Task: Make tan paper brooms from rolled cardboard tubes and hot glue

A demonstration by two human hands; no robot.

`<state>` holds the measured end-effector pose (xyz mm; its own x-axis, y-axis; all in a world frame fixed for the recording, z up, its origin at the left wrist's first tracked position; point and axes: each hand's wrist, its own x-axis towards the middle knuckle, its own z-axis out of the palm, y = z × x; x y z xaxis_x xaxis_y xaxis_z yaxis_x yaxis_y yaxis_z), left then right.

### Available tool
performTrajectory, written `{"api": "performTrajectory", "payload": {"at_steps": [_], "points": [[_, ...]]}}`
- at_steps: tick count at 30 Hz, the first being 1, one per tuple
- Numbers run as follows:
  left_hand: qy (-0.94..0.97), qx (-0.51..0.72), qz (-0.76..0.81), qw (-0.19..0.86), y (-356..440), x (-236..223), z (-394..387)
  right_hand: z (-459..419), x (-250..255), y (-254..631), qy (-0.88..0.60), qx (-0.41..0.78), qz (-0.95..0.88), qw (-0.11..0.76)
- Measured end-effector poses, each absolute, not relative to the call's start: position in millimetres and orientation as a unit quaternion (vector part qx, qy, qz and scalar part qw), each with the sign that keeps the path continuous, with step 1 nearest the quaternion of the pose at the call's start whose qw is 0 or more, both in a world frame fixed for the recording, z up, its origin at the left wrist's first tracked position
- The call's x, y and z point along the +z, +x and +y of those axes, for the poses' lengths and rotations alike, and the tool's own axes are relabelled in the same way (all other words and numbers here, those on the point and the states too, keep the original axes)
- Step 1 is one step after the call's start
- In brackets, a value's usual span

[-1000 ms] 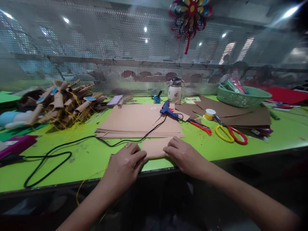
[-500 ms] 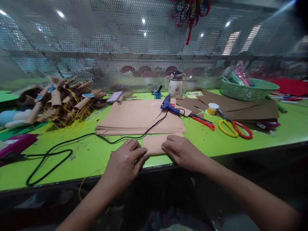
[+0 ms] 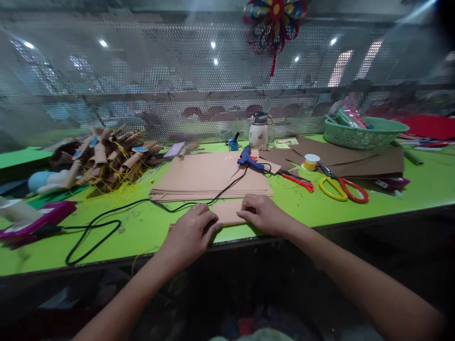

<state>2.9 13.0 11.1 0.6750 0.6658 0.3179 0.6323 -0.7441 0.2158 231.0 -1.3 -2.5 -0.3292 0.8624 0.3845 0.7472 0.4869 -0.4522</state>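
Note:
A small piece of tan kraft paper (image 3: 227, 212) lies at the front edge of the green table, its near side looking folded or rolled. My left hand (image 3: 192, 231) grips its left end, thumb and fingertips together. At the right end, my right hand (image 3: 262, 215) pinches the near edge between thumb and curled fingers. Just behind is a stack of tan kraft sheets (image 3: 199, 173). A blue glue gun (image 3: 250, 159) rests on that stack, its black cord (image 3: 185, 205) running left past my left hand.
Scissors with yellow and red handles (image 3: 343, 189), a red-handled cutter (image 3: 298, 181) and a yellow thread spool (image 3: 310, 162) lie to the right. Behind them are dark brown sheets (image 3: 348, 161) and a green basket (image 3: 366, 135). Rolled-paper pieces (image 3: 110, 156) are heaped at left.
My right hand's fingers have lifted and arched more, with the thumb still at the paper's edge. My left hand stays on its end. The view has tilted up and shifted slightly.

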Motion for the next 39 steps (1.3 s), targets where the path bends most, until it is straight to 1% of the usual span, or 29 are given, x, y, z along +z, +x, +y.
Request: {"api": "performTrajectory", "payload": {"at_steps": [4,10,14,17,20,22,26,29,36,39], "points": [[0.907,0.207,0.365,0.041,3,11,10,3,-3,230,-0.509,0.129,-0.801,0.288],[0.916,0.214,0.338,-0.002,3,5,9,-2,-1,228,-0.503,0.097,-0.806,0.298],[0.924,0.206,0.318,-0.056,4,6,7,-2,-2,229,-0.485,0.126,-0.800,0.330],[0.926,0.199,0.314,-0.067,5,8,6,-2,-2,234,-0.468,0.173,-0.789,0.359],[0.924,0.197,0.322,-0.067,6,9,7,-3,1,241,-0.434,0.191,-0.809,0.347],[0.923,0.194,0.328,-0.062,6,8,9,-7,4,244,-0.403,0.141,-0.849,0.312],[0.923,0.194,0.331,-0.031,5,8,11,-15,7,243,-0.387,-0.023,-0.897,0.212],[0.923,0.186,0.336,-0.018,4,9,10,-16,4,241,-0.382,-0.065,-0.904,0.179],[0.922,0.153,0.357,-0.002,4,16,7,-9,4,246,-0.361,0.033,-0.909,0.204],[0.918,0.154,0.365,-0.017,4,14,7,-7,10,246,-0.357,0.078,-0.905,0.216]]}}
